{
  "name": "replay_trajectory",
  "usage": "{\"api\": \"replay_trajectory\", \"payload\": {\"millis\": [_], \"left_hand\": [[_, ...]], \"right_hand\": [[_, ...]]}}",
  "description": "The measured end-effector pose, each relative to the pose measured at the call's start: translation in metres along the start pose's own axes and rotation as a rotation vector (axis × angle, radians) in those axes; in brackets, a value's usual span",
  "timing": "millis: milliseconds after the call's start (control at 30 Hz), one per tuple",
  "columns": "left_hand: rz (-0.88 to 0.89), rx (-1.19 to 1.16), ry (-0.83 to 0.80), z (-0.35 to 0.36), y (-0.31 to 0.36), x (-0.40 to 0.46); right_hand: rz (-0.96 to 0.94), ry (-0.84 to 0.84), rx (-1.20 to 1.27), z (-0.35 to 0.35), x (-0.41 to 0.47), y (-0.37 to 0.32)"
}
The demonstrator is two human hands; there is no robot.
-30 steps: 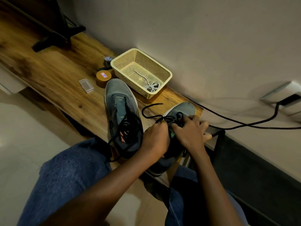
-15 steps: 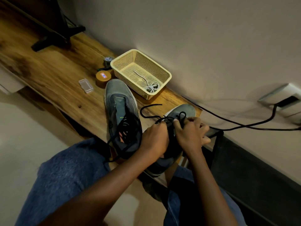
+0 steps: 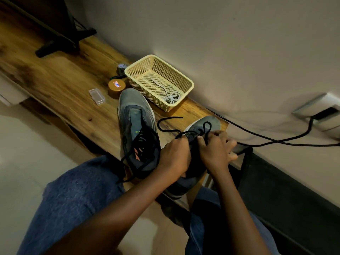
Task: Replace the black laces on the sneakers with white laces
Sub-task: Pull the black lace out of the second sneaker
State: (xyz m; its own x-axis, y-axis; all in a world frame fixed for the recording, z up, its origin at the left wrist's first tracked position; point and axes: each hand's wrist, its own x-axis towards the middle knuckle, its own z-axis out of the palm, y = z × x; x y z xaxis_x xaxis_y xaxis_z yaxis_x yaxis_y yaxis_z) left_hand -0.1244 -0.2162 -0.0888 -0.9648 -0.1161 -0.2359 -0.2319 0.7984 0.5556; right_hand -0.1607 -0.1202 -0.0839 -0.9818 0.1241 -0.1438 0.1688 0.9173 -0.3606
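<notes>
1. Clearly mid-removal: black lace [image 3: 191, 132] of the right-hand sneaker [image 3: 199, 126] half drawn out, one loop standing up over the toe end, one free end curling leftward across the counter [image 3: 64, 92].
2. Pinched near the eyelets from both sides: left hand [image 3: 174, 155] curled round the strand on the left, right hand [image 3: 215, 151] with thumb and forefinger gripping the raised loop, remaining fingers [image 3: 232, 155] spread over the shoe's far side.
3. Next, judged from this: pull the loop clear of its eyelet pair, then work down row by row; needs a steady hold on the shoe, which overhangs the counter edge toward the lap.
4. Beside it, the second grey sneaker [image 3: 137, 126], upright, toe toward the wall, its own black lace loosened and trailing over the heel, not yet stripped.
5. Behind both, a cream mesh basket [image 3: 189, 85] holding the white laces [image 3: 172, 96], bundled in its near corner, untouched.
6. Further left: round brown tin [image 3: 116, 88], clear plastic box [image 3: 97, 96].
</notes>
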Motion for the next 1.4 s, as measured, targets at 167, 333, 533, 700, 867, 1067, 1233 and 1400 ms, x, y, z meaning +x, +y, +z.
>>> {"api": "replay_trajectory", "payload": {"millis": [167, 333, 533, 700, 867, 1067, 1233, 1400], "left_hand": [[-0.006, -0.028, -0.007, 0.001, -0.001, 0.000], [0.014, -0.023, 0.014, 0.002, 0.000, 0.000], [0.033, 0.011, 0.047, 0.005, 0.000, 0.002], [0.026, 0.006, 0.061, 0.006, 0.004, 0.002], [-0.008, 0.006, 0.036, 0.006, 0.007, 0.003], [-0.037, 0.014, 0.007, -0.004, 0.006, 0.002], [-0.005, 0.140, 0.154, -0.014, 0.008, 0.008], [0.220, 0.145, 0.267, -0.007, 0.013, 0.023]], "right_hand": [[0.072, 0.311, 0.241, -0.018, 0.002, 0.004], [-0.014, -0.032, 0.147, -0.007, 0.004, 0.005], [-0.045, 0.052, 0.149, -0.004, 0.002, 0.005], [-0.010, 0.226, 0.297, 0.006, 0.001, 0.003], [0.040, 0.324, 0.484, 0.000, -0.001, 0.003], [0.086, 0.361, 0.584, -0.023, 0.011, 0.020], [0.115, 0.185, 0.493, -0.019, 0.012, 0.027], [0.146, 0.109, 0.310, -0.028, 0.006, 0.026]]}}
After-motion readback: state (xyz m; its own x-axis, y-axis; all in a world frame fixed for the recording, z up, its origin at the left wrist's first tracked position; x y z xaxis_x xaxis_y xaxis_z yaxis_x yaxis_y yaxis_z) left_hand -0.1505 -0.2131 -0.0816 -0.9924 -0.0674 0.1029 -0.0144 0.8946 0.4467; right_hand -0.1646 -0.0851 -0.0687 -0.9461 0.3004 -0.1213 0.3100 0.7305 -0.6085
